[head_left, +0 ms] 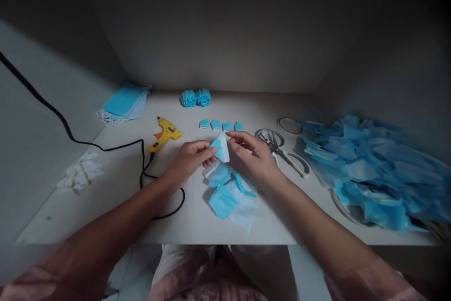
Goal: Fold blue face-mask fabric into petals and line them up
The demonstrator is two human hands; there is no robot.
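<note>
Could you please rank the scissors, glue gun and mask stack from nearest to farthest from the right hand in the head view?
1. Scissors, just right of the right hand.
2. Glue gun, left, past the left hand.
3. Mask stack, back left.

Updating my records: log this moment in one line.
left hand: holds blue-white piece | right hand: beside it | glue gun: on table

Cloth (220, 147) right of glue gun (165, 135)

Blue-and-white fabric (220, 147), yellow glue gun (165, 135)
</note>
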